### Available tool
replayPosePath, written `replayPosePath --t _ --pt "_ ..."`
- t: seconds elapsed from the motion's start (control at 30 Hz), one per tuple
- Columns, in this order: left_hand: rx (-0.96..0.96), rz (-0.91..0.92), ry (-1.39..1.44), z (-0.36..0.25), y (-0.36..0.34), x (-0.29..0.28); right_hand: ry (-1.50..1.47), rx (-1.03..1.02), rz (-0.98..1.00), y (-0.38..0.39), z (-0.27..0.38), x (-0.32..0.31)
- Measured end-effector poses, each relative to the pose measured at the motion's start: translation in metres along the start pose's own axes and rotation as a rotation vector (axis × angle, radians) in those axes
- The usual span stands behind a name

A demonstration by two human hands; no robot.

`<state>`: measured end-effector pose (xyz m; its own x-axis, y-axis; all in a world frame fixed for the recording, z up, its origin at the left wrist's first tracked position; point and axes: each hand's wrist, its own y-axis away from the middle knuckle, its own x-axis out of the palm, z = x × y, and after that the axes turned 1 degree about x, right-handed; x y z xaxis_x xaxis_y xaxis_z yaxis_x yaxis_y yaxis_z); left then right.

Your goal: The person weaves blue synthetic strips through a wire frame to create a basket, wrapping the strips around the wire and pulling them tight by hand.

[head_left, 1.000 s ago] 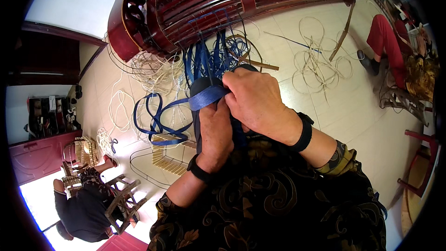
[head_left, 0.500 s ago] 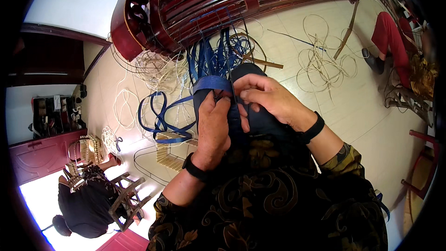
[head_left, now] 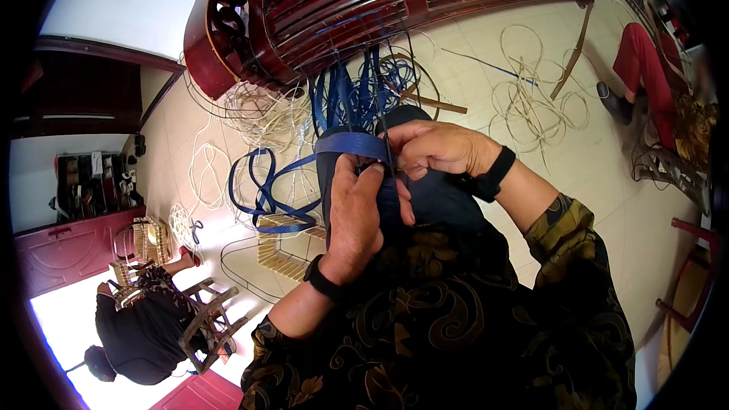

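A flat blue strap [head_left: 342, 146] curves across my lap, over dark trousers, and loops around a thin dark wire frame [head_left: 385, 110] that reaches out toward the bench. My left hand [head_left: 354, 209] is closed, thumb and forefinger pinching the wire just under the strap. Opposite it, my right hand [head_left: 440, 150] has its fingers bent and pressed together at the strap's right end, beside the wire. The exact grip of its fingertips is partly hidden. Past my knees hangs a bundle of blue strips [head_left: 342, 95], and a loose blue length [head_left: 262, 190] coils off to the left.
A dark red slatted bench [head_left: 326, 15] stands ahead. Pale cord lies tangled on the floor at left [head_left: 262, 118] and right [head_left: 539, 106]. A slatted bamboo frame [head_left: 285, 254] sits beside my left arm. One person [head_left: 144, 326] sits at lower left, another in red trousers [head_left: 645, 68] at right.
My right hand has come slightly lower and closed in on the strap's right end. The strap's right end now bends down toward my fingers. My left hand has shifted slightly right.
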<state>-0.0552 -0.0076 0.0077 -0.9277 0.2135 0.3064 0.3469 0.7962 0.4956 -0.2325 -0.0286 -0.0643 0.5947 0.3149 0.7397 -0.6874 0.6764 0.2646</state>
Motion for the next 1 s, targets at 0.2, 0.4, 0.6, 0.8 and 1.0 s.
replayPosePath --t 0.2,0.4,0.6,0.8,1.0 --pt "0.001 0.059 0.016 0.001 0.010 -0.001 -0.028 0.089 0.260 0.010 0.003 -0.020" --pt "0.086 0.100 0.019 0.012 0.022 0.003 -0.160 -0.029 0.399 0.026 -0.020 -0.029" --pt "0.208 0.005 -0.012 0.024 0.039 -0.013 0.262 0.040 0.195 0.039 -0.019 -0.015" --pt "0.195 0.096 0.153 0.025 0.055 -0.029 0.404 -0.188 0.097 0.091 -0.008 -0.018" --pt "0.155 0.147 0.140 0.027 0.063 -0.031 -0.003 -0.431 -0.048 0.145 -0.076 -0.030"
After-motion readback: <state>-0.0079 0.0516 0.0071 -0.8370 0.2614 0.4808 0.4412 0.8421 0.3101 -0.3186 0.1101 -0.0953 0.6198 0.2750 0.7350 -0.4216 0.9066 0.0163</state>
